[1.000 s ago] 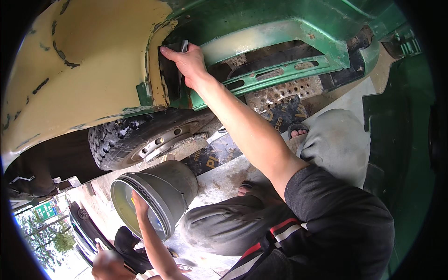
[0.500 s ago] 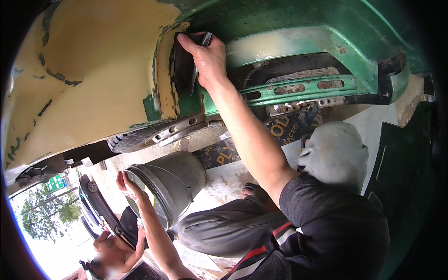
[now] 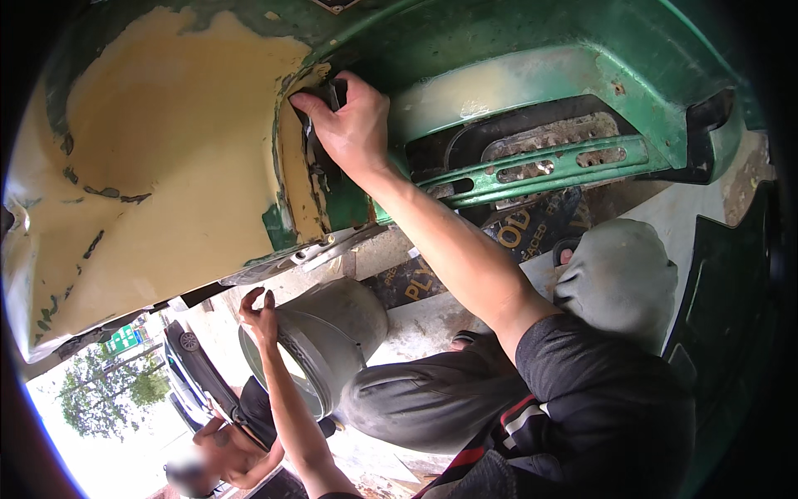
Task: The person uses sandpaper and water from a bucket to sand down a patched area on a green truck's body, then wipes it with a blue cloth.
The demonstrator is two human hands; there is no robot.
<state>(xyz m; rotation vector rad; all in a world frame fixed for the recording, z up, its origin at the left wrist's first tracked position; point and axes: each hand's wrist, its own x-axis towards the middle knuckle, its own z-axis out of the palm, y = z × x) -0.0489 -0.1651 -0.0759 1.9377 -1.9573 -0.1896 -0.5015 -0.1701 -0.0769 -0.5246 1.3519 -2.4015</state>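
Observation:
My right hand (image 3: 349, 133) is closed on a dark sheet or pad (image 3: 331, 96), pressed at the recessed seam where a beige filler-coated body panel (image 3: 166, 150) meets the green bumper (image 3: 465, 83). Dark flaking edges run down the seam. My left hand (image 3: 259, 309) is raised beside the rim of a grey plastic bucket (image 3: 332, 333), its fingers loosely curved and apart with nothing visible in them. The bucket leans at an angle in the picture, below the panel's lower edge and next to my bent knee.
A wheel (image 3: 307, 254) shows under the body. A dark printed board (image 3: 391, 291) lies on the ground. A dark green loose panel (image 3: 715, 283) stands at the right. Another person (image 3: 237, 449) and a parked car (image 3: 199, 370) are at the lower left, with a tree (image 3: 108, 391) beyond.
My left hand has come up out of the bucket to above its rim. My right hand stays at the seam, shifting slightly. More of the beige panel shows; the other person is more visible.

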